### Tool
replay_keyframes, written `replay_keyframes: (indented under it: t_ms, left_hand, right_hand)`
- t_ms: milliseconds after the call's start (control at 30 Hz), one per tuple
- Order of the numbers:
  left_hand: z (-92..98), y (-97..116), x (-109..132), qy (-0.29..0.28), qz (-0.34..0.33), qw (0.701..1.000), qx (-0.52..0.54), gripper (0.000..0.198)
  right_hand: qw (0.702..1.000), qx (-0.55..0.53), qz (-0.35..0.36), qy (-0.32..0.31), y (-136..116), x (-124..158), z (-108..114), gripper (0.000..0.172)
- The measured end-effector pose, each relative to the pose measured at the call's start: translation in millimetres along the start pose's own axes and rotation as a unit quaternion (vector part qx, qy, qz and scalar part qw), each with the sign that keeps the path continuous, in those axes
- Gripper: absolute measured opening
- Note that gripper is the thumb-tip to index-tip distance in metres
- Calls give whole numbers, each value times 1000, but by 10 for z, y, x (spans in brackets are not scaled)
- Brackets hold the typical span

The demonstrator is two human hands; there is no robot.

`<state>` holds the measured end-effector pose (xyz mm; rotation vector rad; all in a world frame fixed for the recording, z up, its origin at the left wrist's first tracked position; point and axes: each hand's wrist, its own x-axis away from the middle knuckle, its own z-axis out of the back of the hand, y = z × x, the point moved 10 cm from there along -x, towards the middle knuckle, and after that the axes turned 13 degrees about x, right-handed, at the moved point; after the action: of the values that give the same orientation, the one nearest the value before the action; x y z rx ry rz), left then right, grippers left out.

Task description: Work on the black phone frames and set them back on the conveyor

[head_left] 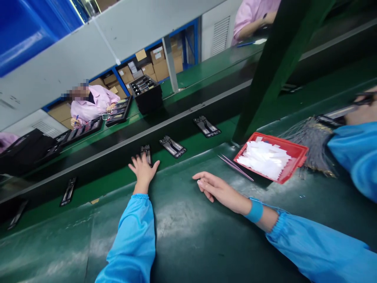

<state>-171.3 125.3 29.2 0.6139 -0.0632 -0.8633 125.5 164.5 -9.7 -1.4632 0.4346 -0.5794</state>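
My left hand (143, 172) reaches forward with its fingers spread, over the near end of a partly assembled phone (145, 151) on the green belt. The fingers cover part of that phone; whether they touch it I cannot tell. Just to its right on the belt lies another open phone body (173, 147), with a dark flat cable. My right hand (219, 189) hovers low over the green worktop (188, 239), index finger extended and the others loosely bent, holding nothing visible. Beyond it are tweezers (235, 167) and a red tray (294, 165) of white strips.
More phone bodies lie along the belt, one to the right (207, 126) and one to the left (68, 192). A green post (265, 74) rises behind the tray. Thin grey cables (316, 147) lie beside a co-worker's blue sleeve (356, 153). Across the line stand stacked black trays (147, 98).
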Motion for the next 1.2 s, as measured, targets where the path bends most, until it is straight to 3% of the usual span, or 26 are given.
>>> replay_keyframes:
  t_ms: [67, 133, 267, 367, 467, 533, 600, 667, 800, 967, 1100, 1200]
  left_hand:
    - [36, -213, -23, 0, 45, 999, -25, 76]
    - [48, -267, -42, -9, 39, 999, -5, 67]
    - [241, -131, -6, 38, -13, 997, 60, 91]
    - [306, 94, 191, 58, -50, 979, 190, 110]
    - [-81, 398, 580, -62, -24, 920, 386, 111]
    - [-418, 664, 949, -161, 7, 850, 502, 84]
    - [-621, 850, 1274, -205, 29, 814, 542, 51]
    - [-645, 951, 1461, -200, 6, 830, 521, 35]
    - [-443, 1032, 1534, -146, -128, 891, 411, 21]
    - [-353, 1071, 1500, -116, -232, 910, 323, 15]
    - [-401, 1113, 1524, -140, -231, 903, 333, 18]
    - [-442, 1091, 1548, -161, -175, 894, 381, 23]
  right_hand:
    - [1000, 8, 1, -18, 4, 0, -27, 54]
    - [999, 18, 3, -34, 13, -1, -50, 53]
    - [998, 28, 6, -49, 36, 1, -81, 52]
    - [998, 42, 16, -35, -7, 34, -87, 51]
    - [992, 108, 70, -10, -167, 103, -89, 42]
    - [981, 164, 108, 14, -265, 144, -75, 36]
    - [972, 197, 120, 54, -300, 160, -3, 29]
    - [964, 219, 118, 98, -301, 160, 103, 20]
    - [942, 265, 118, 166, -360, 181, 274, 19]
    - [902, 308, 155, 260, -531, 321, 406, 26]
    - [861, 359, 226, 278, -681, 442, 360, 30]
    - [847, 390, 254, 257, -721, 459, 301, 9]
